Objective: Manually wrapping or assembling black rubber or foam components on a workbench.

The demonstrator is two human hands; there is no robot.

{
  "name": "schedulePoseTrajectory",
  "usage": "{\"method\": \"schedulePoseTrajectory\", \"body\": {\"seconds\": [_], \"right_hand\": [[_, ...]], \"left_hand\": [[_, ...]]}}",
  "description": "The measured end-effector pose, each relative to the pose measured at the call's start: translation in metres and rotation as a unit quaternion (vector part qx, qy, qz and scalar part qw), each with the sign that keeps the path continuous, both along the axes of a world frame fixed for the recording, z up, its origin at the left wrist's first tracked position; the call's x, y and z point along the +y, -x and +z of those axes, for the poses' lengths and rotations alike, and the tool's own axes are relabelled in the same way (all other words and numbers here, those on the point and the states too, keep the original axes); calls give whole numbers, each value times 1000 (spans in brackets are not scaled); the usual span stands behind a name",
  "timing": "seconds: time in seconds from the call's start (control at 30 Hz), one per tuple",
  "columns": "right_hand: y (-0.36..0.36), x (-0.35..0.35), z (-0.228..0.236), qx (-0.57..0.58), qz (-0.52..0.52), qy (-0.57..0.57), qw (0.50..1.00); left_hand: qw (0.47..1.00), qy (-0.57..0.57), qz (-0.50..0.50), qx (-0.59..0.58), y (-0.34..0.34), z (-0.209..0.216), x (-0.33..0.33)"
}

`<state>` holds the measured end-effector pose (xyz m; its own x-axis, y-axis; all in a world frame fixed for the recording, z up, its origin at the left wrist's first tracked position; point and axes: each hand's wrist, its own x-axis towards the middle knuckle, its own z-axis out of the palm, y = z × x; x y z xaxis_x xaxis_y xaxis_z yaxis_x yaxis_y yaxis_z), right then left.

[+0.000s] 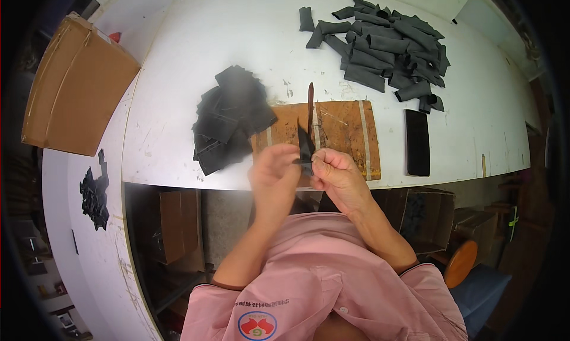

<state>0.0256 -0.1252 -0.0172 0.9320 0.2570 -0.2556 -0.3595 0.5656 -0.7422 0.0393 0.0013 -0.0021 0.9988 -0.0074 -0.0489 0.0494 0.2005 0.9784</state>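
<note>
A small piece of black fabric (305, 144) is between my two hands, just over the table's front edge, its pointed end toward the far side. My right hand (337, 173) pinches its near right side between thumb and fingers. Slightly blurred, my left hand (274, 173) has its fingertips closed on the fabric's left side. Beneath lies a worn brown board (344, 124) with pale strips across it. A slim dark red-brown stick (310, 97) points away from me, its near part hidden behind the fabric.
Flat black fabric pieces (231, 118) are heaped left of the board. Many dark grey fabric tubes (386, 47) are piled at the far right. A black phone (417, 142) lies right of the board. On the left are a cardboard box (80, 85) and a small dark heap (95, 195).
</note>
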Motion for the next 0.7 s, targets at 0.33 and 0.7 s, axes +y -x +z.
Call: {"method": "schedulePoseTrajectory", "body": {"seconds": [0.33, 0.7], "right_hand": [[-9, -6, 18, -164, -75, -19, 983], [-51, -14, 116, -247, -57, 289, 923]], "left_hand": [[959, 125, -254, 12, 4, 29, 14], [982, 186, -20, 9, -31, 93, -13]]}}
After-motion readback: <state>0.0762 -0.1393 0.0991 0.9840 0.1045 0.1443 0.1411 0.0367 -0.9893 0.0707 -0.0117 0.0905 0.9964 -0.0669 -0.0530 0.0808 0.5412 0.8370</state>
